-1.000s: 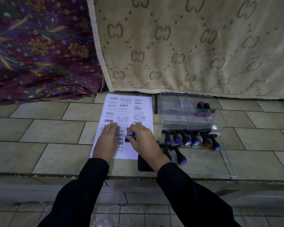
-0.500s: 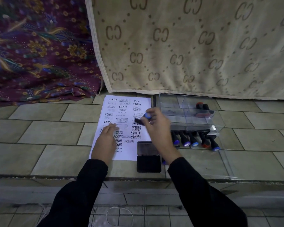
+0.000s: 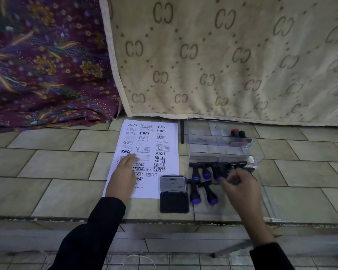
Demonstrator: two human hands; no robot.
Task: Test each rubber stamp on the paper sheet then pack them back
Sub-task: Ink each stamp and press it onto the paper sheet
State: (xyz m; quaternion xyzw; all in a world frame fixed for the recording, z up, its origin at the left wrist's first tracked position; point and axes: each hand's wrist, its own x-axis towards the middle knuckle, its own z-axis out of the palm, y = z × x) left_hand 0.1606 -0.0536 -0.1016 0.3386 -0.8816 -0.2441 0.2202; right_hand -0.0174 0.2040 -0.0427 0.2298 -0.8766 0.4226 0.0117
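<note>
**Right hand [image 3: 240, 185] crosses from paper sheet [image 3: 164, 145] to the stamps**

Half a second ago it was over the sheet with a stamp pinched in it. Now it sits right of the open ink pad [image 3: 174, 193], fingers curled over the row of rubber stamps [image 3: 206, 172], too blurred to tell whether it grips one. Just right of the ink pad lie two loose stamps [image 3: 194, 193]. Left hand [image 3: 123, 178] rests flat, fingers straight, on the printed sheet left of the ink pad. Beyond the ink pad, to its right, stands a clear box [image 3: 222, 151] holding a red-capped stamp [image 3: 235, 133]
</note>
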